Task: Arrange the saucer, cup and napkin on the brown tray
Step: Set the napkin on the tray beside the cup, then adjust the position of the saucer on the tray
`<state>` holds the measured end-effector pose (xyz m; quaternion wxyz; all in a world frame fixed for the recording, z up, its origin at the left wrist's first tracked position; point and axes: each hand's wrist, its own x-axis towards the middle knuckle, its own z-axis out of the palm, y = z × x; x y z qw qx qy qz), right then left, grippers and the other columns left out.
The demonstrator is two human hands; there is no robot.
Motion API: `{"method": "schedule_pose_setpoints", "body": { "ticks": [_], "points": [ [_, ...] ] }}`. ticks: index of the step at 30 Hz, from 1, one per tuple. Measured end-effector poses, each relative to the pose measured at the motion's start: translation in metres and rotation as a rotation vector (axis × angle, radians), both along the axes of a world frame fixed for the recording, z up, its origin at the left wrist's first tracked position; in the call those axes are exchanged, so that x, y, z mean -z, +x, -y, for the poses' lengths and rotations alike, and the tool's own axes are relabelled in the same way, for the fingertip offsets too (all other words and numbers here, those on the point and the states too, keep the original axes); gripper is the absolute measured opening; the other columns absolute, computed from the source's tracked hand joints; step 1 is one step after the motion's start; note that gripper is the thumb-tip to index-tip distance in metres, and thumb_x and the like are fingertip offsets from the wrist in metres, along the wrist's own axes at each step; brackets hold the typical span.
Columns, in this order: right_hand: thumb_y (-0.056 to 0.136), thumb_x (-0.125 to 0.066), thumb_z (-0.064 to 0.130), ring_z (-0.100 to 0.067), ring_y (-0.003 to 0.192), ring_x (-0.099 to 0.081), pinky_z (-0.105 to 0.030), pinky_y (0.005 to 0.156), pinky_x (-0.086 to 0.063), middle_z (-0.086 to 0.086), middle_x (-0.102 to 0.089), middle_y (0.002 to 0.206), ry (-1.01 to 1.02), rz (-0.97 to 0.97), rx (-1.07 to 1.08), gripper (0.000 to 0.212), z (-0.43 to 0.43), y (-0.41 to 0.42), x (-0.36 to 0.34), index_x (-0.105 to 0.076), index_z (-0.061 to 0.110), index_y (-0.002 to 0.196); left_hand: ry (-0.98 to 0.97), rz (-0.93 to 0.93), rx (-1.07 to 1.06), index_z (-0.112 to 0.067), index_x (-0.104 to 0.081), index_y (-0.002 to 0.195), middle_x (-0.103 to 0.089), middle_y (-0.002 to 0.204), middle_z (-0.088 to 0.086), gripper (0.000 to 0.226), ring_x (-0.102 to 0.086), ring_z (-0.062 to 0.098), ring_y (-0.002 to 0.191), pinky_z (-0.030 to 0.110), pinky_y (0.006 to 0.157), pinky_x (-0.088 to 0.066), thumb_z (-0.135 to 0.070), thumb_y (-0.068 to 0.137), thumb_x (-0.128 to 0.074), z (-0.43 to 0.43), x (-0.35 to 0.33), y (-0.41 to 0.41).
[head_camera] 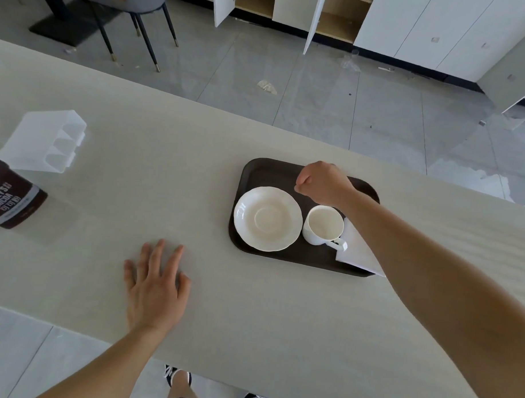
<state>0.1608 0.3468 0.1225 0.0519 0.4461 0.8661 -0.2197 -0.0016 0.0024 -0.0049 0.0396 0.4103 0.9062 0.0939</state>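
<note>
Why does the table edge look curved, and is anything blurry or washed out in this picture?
Head view: the wide-angle lens bows the table edges; the tray, saucer and cup are fairly sharp; the clear plastic holder at far left looks washed out and soft; the cocoa tin label is smeared near the frame edge; the floor shows pale glare patches.

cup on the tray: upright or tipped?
Upright. The cup stands on the tray, mouth up, empty inside, beside the saucer.
</note>
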Motion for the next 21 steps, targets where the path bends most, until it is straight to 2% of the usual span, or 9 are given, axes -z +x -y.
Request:
{"method": "schedule_pose_setpoints", "body": {
  "ticks": [4,7,9,13,16,19,21],
  "points": [
    [0.09,-0.065,0.032,-0.029,0.105,-0.06,-0.038,0.088,-0.051,-0.005,-0.068,0.116,0.003,0.2,-0.119,0.032,-0.005,-0.016,0.013,-0.068,0.014,0.116,-0.005,0.014,-0.005,-0.026,-0.05,0.142,-0.042,0.154,0.014,0.056,-0.029,0.037,0.147,0.061,0.12,-0.015,-0.033,0.087,-0.039,0.0,-0.003,0.002],
    [0.09,-0.064,0.029,-0.034,0.105,-0.062,-0.045,0.091,-0.052,-0.015,-0.069,0.116,-0.031,0.256,-0.15,0.035,-0.007,-0.023,0.018,-0.068,0.003,0.113,-0.009,0.026,-0.003,-0.025,-0.05,0.142,-0.042,0.155,0.014,0.057,-0.029,0.037,0.147,0.061,0.12,-0.014,-0.031,0.087,-0.04,0.0,-0.005,0.002],
    [0.09,-0.063,0.027,-0.033,0.097,-0.065,-0.045,0.089,-0.054,-0.016,-0.071,0.11,-0.066,0.254,-0.15,0.031,-0.008,-0.025,0.02,-0.071,0.002,0.107,-0.008,0.037,-0.005,-0.026,-0.05,0.143,-0.042,0.155,0.014,0.057,-0.029,0.038,0.147,0.061,0.12,-0.014,-0.031,0.087,-0.04,-0.001,-0.006,0.002],
    [0.089,-0.063,0.019,-0.028,0.073,-0.072,-0.04,0.077,-0.06,-0.013,-0.075,0.084,-0.129,0.233,-0.119,0.018,-0.01,-0.028,0.028,-0.074,0.006,0.097,-0.023,0.047,-0.006,-0.026,-0.049,0.143,-0.04,0.156,0.013,0.056,-0.028,0.037,0.148,0.06,0.121,-0.012,-0.031,0.088,-0.041,-0.001,-0.008,0.002],
    [0.09,-0.065,0.018,-0.021,0.061,-0.073,-0.034,0.07,-0.06,-0.007,-0.074,0.084,-0.17,0.231,-0.102,0.009,-0.011,-0.031,0.032,-0.071,0.015,0.096,-0.032,0.053,0.001,-0.026,-0.048,0.144,-0.04,0.156,0.014,0.057,-0.027,0.037,0.148,0.061,0.121,-0.013,-0.032,0.088,-0.04,-0.001,-0.009,0.002],
    [0.09,-0.066,0.022,-0.016,0.055,-0.072,-0.026,0.059,-0.052,-0.002,-0.073,0.083,-0.194,0.231,-0.1,0.004,-0.011,-0.034,0.034,-0.067,0.021,0.093,-0.048,0.054,0.006,-0.026,-0.047,0.144,-0.039,0.157,0.013,0.057,-0.026,0.036,0.149,0.06,0.121,-0.013,-0.033,0.088,-0.039,-0.002,-0.009,0.001],
    [0.09,-0.066,0.021,-0.015,0.053,-0.072,-0.024,0.056,-0.048,-0.001,-0.073,0.082,-0.208,0.224,-0.095,0.002,-0.013,-0.034,0.035,-0.067,0.022,0.091,-0.05,0.048,0.008,-0.026,-0.048,0.144,-0.039,0.157,0.013,0.057,-0.026,0.036,0.149,0.06,0.121,-0.013,-0.034,0.088,-0.038,-0.002,-0.009,0.001]
  ]
}}
